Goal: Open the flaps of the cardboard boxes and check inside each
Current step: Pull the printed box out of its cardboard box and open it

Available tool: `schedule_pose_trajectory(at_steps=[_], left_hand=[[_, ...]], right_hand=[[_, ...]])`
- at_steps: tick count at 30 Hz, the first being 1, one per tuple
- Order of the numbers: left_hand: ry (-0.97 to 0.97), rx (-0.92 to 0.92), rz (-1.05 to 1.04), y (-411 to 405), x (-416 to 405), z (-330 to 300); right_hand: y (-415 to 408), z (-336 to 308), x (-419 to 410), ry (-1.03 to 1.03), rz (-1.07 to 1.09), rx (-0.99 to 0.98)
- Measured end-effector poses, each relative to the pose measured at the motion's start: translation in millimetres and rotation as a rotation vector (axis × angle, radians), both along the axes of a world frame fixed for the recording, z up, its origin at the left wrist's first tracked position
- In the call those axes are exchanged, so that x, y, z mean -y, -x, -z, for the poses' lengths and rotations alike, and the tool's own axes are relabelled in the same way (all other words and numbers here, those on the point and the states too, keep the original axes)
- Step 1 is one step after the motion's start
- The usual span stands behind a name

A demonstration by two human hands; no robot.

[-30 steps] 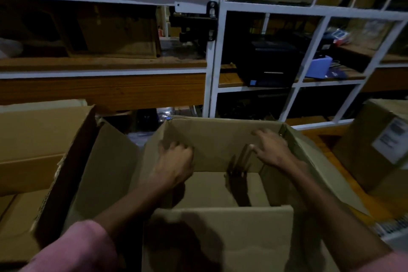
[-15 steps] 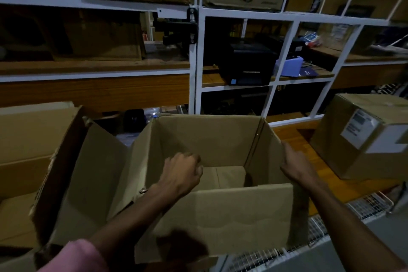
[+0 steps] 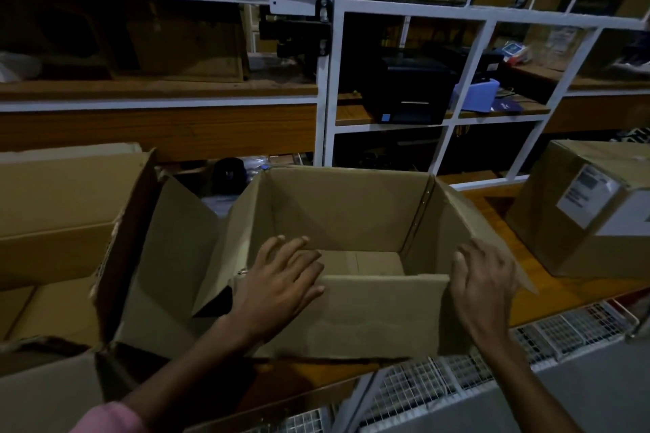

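The left hand [image 3: 278,286], fingers spread, lies flat on the near flap of the open brown cardboard box [image 3: 346,218]; the right hand [image 3: 483,283], fingers loosely apart, rests on its right corner. The box sits on the orange wooden bench [image 3: 492,207], its inside bare, before white metal shelving [image 3: 325,88].

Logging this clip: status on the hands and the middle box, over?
Left hand open, flat on near-left corner; right hand open on near-right corner. Middle box flaps open, floor looks bare. Nothing blocking.
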State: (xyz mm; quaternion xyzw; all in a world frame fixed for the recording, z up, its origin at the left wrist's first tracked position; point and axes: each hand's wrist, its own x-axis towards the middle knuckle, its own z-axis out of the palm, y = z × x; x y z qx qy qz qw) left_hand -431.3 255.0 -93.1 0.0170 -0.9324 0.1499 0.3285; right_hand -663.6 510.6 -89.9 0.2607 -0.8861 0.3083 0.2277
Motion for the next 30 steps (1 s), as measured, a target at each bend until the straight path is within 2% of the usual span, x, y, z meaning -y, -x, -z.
schedule_pose_trajectory(at_steps=[3, 8, 12, 15, 20, 24, 30], left_hand=[[-0.063, -0.049, -0.170, -16.8, -0.5, 14.6], [-0.365, 0.073, -0.564, -39.7, -9.2, 26.2], [-0.448, 0.096, -0.613, -49.4, -6.2, 29.5], [-0.579, 0.097, -0.579, -55.3, 1.3, 29.8], [-0.707, 0.132, -0.277, -62.9, 17.8, 43.0], [-0.658, 0.169, -0.176, -49.1, 33.2, 49.9], [-0.585, 0.160, -0.154, -20.5, 39.3, 46.3]], right_hand=[[-26.9, 17.7, -8.1, -0.010, 0.028, -0.015], [-53.7, 16.1, -2.0, -0.130, 0.142, 0.015], [-62.0, 16.8, -1.3, -0.153, 0.226, 0.096], [-65.9, 26.7, -5.1, -0.117, 0.160, 0.118], [-52.3, 35.7, -14.3, -0.062, -0.116, 0.098], [-41.7, 32.0, -6.9, -0.026, -0.236, 0.056], [-9.8, 18.4, 5.0, 0.041, -0.210, 0.083]])
